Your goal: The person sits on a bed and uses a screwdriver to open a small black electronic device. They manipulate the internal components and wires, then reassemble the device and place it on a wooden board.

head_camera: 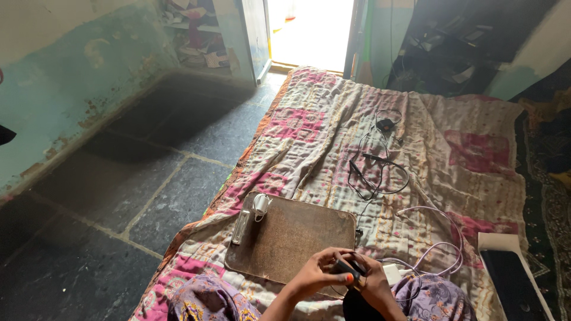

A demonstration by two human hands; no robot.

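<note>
My left hand (318, 272) and my right hand (372, 284) meet at the near edge of a brown board (297, 235). Together they pinch a small black object (347, 266) with a thin black cable running from it. On the board's far left corner lie a white earphone case or plug (260, 205) and a slim silver bar (241, 227). A white charger block (392, 273) with a white cable (437, 244) rests just right of my hands.
I sit on a patched pink and cream quilt (369, 131). Black wired earphones (377, 160) lie tangled further up the quilt. A dark flat device with a white edge (511, 273) lies at the right. Stone floor (119, 196) stretches left; a bright doorway (309, 30) is ahead.
</note>
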